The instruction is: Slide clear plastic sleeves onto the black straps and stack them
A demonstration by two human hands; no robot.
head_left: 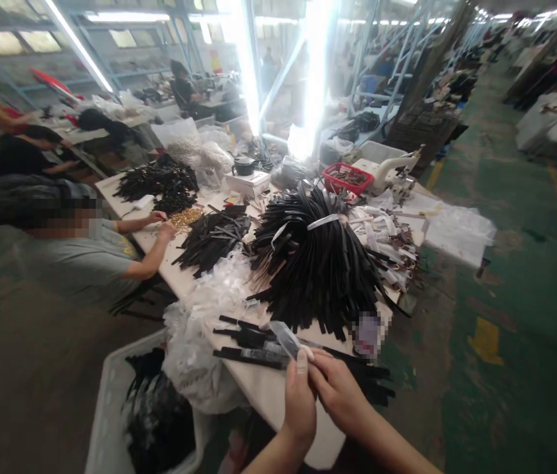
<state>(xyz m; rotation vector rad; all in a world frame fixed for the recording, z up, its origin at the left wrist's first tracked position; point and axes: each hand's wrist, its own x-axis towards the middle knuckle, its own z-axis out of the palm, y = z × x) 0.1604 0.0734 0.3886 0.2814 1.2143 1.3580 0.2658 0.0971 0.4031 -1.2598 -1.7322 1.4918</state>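
Close together over the near end of the table, my left hand (301,395) and my right hand (332,385) both pinch a small clear plastic sleeve (284,337). The sleeve points up and to the left from my fingertips. Beneath and around my hands lie several flat black straps (249,355), some with clear plastic around their middles. Just beyond them is a large bundle of black straps (322,263), tied with a white band (325,221). To the left, a heap of clear plastic sleeves (219,289) spills over the table edge.
A co-worker (81,243) sits at the left, hands by a pile of gold-coloured fittings (185,218). A white bin (98,401) with black pieces stands on the floor at lower left. Farther back are a red basket (330,179) and a sewing machine (399,168).
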